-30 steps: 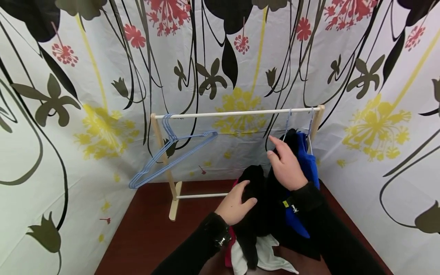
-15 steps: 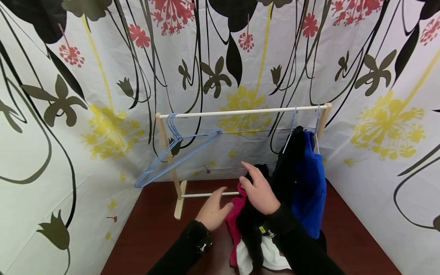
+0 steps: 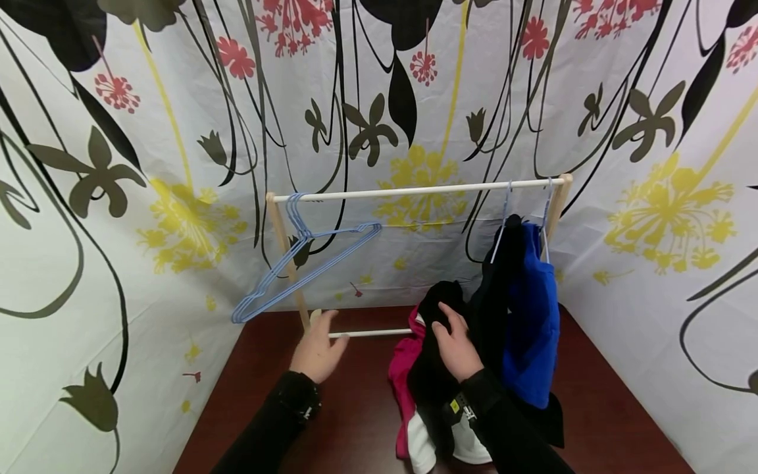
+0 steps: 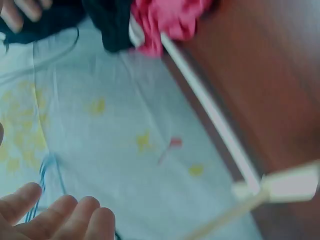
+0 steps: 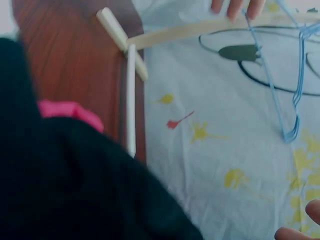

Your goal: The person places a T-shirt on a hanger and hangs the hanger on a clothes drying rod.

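My left hand [image 3: 320, 349] is in the air left of the clothes, fingers apart and holding nothing. It overlaps the rack's left foot in the head view. Several blue wire hangers [image 3: 304, 233] hang bare on the rack's left end, above that hand. My right hand [image 3: 457, 345] hovers over a heaped black garment [image 3: 435, 372], its fingers loosely bent around nothing. Pink cloth [image 3: 403, 368] and white cloth [image 3: 419, 442] poke out beside the black one. In the right wrist view, left-hand fingertips [image 5: 245, 7] appear near the hangers [image 5: 300, 75].
A clothes rack with a white top rail [image 3: 414, 191] and wooden posts stands on the dark red table [image 3: 355, 428]. At its right end hang a blue garment [image 3: 533, 316] and a black garment [image 3: 493, 296]. Behind is a flower-printed curtain [image 3: 367, 59].
Both hands have come away from the hung clothes at the right. The left hand has moved left toward the hangers' side; the right hand has shifted left over the heap. The blue garment now hangs uncovered.
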A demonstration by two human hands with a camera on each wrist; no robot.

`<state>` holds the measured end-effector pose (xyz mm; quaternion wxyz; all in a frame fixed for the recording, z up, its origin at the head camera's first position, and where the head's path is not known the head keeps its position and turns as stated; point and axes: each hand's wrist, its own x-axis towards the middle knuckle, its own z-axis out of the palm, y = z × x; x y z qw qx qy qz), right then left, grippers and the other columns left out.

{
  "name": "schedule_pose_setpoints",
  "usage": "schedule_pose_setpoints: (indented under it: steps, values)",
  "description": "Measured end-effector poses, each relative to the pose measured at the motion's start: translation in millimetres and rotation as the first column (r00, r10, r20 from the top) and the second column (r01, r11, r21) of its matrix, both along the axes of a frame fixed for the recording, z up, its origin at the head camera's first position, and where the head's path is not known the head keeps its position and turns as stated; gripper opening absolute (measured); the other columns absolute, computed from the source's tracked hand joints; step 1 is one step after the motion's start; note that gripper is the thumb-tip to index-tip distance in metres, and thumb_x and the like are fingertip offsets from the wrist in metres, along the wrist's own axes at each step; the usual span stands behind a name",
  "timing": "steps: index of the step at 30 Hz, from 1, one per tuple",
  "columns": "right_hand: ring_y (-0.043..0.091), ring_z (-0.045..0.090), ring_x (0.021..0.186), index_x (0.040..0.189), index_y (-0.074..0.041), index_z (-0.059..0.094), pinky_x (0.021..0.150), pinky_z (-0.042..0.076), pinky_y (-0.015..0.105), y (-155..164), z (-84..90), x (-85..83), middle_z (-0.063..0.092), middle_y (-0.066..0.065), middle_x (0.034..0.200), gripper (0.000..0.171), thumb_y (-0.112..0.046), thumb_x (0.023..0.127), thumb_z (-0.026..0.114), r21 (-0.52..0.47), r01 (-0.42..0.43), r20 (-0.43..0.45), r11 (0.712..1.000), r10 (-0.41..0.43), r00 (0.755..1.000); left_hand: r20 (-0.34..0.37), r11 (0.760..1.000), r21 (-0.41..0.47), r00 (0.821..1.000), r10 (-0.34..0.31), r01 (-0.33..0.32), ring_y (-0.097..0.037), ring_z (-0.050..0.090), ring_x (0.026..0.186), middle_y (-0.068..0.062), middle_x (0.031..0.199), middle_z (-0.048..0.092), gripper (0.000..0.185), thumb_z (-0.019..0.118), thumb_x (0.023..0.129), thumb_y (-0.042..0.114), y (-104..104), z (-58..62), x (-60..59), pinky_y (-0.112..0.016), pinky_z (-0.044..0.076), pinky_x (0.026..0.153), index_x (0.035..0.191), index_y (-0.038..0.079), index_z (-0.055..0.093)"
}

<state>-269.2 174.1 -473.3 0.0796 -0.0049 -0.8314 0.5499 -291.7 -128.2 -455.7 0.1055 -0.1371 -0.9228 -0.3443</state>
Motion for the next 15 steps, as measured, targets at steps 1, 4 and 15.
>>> schedule_pose_setpoints:
  steps: [1,4,15]
  values:
    - [0.037,0.018,0.151,0.160,-0.018,0.025,0.117,0.021,0.054,3.0,-2.7,-0.2,0.018,0.013,0.165,0.055,-0.032,0.110,0.041,-0.003,0.002,0.008,1.000,-0.002,1.000,-0.005,1.000,-0.012,1.000,0.015,-0.015,-0.036,0.048,0.133,-0.017,0.149,0.047,0.057,0.063,0.099,0.028,-6.3,4.6,-3.3,-0.055,0.041,0.105,0.149,0.008,0.044]
    - [0.039,0.016,0.151,0.161,-0.016,0.023,0.117,0.019,0.055,10.8,-8.6,0.2,0.015,0.016,0.166,0.055,-0.030,0.110,0.040,-0.016,0.012,0.017,1.000,-0.011,1.000,-0.043,0.999,-0.029,0.998,0.037,-0.038,-0.037,0.053,0.126,-0.018,0.145,0.049,0.054,0.062,0.100,0.026,-24.1,19.7,-10.6,-0.055,0.045,0.099,0.148,0.007,0.046]
    - [0.038,0.015,0.151,0.160,-0.012,0.025,0.119,0.016,0.054,35.7,-15.8,2.1,0.017,0.020,0.165,0.055,-0.026,0.110,0.042,-0.020,0.056,-0.029,0.998,-0.056,0.998,-0.436,0.976,-0.124,0.893,0.109,-0.180,-0.035,0.061,0.098,-0.018,0.114,0.060,0.039,0.073,0.092,0.011,-72.9,61.4,-41.7,-0.051,0.052,0.073,0.128,0.001,0.061]
